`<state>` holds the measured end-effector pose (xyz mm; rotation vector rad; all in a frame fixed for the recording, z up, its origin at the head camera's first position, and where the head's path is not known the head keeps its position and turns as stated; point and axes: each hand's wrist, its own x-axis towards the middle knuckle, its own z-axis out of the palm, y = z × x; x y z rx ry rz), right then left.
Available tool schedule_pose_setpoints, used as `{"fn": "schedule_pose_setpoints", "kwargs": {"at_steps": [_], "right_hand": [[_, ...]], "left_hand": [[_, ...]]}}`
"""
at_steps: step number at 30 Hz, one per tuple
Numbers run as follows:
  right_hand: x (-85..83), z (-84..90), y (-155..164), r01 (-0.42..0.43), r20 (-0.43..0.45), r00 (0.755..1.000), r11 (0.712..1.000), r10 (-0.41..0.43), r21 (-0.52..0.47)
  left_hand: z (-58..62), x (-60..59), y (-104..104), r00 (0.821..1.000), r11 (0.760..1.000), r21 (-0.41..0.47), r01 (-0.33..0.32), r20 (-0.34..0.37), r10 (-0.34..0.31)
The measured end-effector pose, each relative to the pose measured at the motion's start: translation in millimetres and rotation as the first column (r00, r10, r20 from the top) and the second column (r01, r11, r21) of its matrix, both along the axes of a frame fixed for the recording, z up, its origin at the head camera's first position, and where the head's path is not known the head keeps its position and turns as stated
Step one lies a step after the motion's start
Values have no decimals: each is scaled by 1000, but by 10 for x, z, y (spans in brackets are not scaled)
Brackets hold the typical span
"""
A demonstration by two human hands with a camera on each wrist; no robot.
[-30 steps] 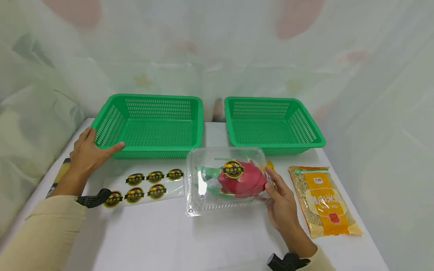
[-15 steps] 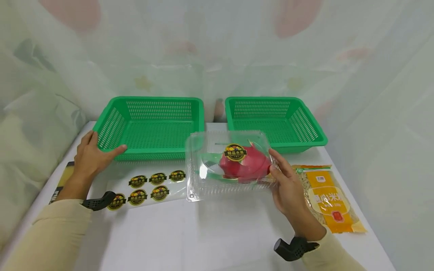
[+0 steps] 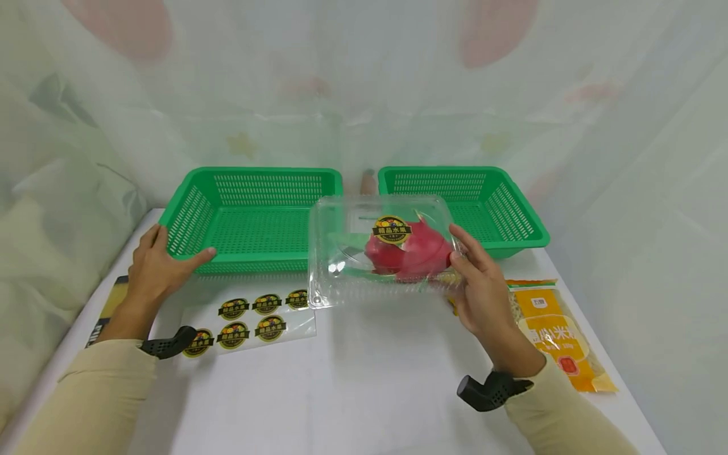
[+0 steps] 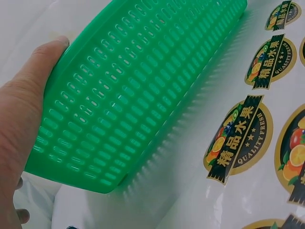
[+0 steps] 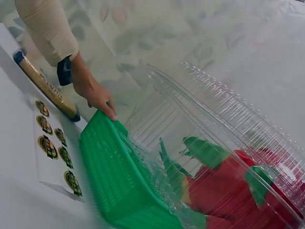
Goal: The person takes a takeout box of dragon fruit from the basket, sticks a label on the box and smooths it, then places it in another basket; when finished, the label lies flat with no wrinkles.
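Note:
My left hand (image 3: 159,272) grips the near left corner of the left green basket (image 3: 261,258), with the thumb along its front rim and the other fingers at its left side. My right hand (image 3: 483,297) holds a clear plastic clamshell box (image 3: 327,253) by its right end, thumb and fingers pinching the edge. Inside the box lies a red dragon fruit (image 3: 423,249) with green tips. A round black-and-gold label (image 3: 392,230) is stuck on the lid. Raised off the table, the box overlaps the near edges of both baskets in the head view.
Another green basket (image 3: 520,215) stands at the back right. A sheet of round stickers (image 3: 270,327) lies in front of the left basket. On the right is a yellow noodle packet (image 3: 560,335), partly behind my forearm. A dark-and-tan package (image 3: 116,300) lies at the left edge.
My right hand has raised the clamshell box and carried it away from me toward the baskets. The left hand keeps its grip on the basket corner.

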<state>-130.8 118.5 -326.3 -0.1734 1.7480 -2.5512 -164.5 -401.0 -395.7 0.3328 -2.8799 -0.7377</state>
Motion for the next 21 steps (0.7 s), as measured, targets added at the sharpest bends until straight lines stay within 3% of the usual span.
{"fn": "schedule_pose_setpoints", "kwargs": {"at_steps": [21], "right_hand": [[-371,340,-447,23,-16,1000,999,-22,29]], "left_hand": [[1,4,10,1000,1000,-14,-3,6,3]]}}
